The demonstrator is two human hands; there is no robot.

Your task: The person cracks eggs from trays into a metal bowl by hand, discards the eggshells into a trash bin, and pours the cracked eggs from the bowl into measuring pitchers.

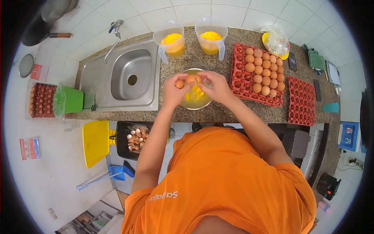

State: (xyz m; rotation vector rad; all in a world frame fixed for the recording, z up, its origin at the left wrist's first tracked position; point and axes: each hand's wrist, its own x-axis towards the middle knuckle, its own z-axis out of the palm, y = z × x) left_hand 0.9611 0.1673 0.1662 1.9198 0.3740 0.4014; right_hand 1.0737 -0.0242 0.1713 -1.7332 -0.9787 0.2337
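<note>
My left hand is closed, with a brown egg held against its fingers. Between the fingertips of both hands is a cracked egg, its shell parted, above the metal bowl. My right hand grips the right side of this shell. Yellow yolk shows below the shell, over or in the bowl; where falling egg ends and bowl contents begin, I cannot tell. Behind the bowl stand two clear jugs, a left jug and a right jug, each partly filled with yolks and egg liquid.
A red tray of brown eggs stands right of the bowl, beside a bare red tray. Left is a steel sink, then a green container. Below, an open bin holds eggshells. A yellow plate carries a plastic bag.
</note>
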